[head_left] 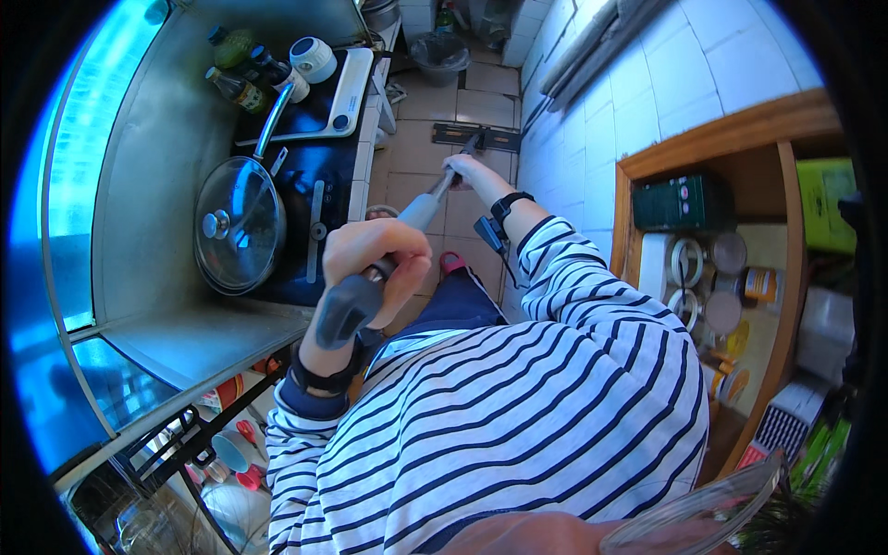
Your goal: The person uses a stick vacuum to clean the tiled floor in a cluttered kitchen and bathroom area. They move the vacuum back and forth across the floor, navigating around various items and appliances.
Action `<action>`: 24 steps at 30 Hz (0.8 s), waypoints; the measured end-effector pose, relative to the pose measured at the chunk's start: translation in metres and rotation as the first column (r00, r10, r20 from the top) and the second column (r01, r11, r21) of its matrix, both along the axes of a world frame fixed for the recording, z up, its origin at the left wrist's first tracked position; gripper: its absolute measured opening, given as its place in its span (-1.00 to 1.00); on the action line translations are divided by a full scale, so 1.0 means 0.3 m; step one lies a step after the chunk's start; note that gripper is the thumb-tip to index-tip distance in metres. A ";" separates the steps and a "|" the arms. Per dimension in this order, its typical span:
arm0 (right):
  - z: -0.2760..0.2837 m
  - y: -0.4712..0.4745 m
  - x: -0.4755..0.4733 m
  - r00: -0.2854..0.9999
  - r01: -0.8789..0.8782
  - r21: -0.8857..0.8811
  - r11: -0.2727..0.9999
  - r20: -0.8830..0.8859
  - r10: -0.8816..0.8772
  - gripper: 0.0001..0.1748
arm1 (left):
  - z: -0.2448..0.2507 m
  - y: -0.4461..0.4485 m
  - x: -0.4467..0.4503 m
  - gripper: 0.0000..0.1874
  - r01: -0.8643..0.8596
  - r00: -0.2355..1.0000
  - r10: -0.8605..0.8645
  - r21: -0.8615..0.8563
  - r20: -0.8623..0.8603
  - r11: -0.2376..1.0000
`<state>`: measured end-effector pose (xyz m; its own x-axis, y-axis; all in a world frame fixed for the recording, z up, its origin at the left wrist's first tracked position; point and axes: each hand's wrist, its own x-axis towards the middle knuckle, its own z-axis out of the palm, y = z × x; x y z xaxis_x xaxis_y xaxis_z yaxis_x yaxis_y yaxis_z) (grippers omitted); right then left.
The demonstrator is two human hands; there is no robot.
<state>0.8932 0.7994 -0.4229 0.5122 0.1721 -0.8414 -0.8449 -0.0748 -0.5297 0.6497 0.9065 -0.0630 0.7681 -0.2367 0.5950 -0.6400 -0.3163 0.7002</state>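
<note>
A flat mop with a long grey handle (419,211) slants from my body down to the floor. My left hand (374,260) is closed round the upper handle, just below its thick grey end. Further down, my right hand (466,168) grips the thin metal pole. The flat dark mop head (476,137) lies across the floor tiles beside the white tiled wall. Wristbands sit on both wrists. The underside of the mop head is hidden.
A lidded frying pan (239,225) rests on the cooktop at left, with bottles (239,90) behind. A bin lined with plastic (440,57) stands ahead. A wooden shelf unit (728,139) with jars is at right. A pink shoe (451,261) shows below me.
</note>
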 end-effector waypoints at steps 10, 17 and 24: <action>-0.079 0.011 -0.597 0.997 0.070 0.170 0.983 -0.041 -0.064 -0.41 | 0.093 0.026 -0.522 -0.87 0.160 0.981 -0.163 -0.037 -0.110 0.986; 0.039 -0.001 -0.975 0.998 0.039 0.133 0.990 -0.052 -0.032 -0.36 | 0.160 0.044 -0.738 -0.87 0.365 0.928 -0.372 -0.136 -0.025 0.921; 0.170 0.017 -0.986 0.996 0.074 0.132 0.989 -0.055 -0.067 -0.78 | 0.224 0.092 -0.747 -0.80 0.492 0.870 -0.485 -0.207 0.087 0.846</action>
<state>0.5975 0.8044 -0.3720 0.4845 0.2494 -0.8385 -0.8715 0.0547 -0.4873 0.4255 0.9340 0.0042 0.5678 -0.4401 0.6957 -0.6938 0.1990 0.6921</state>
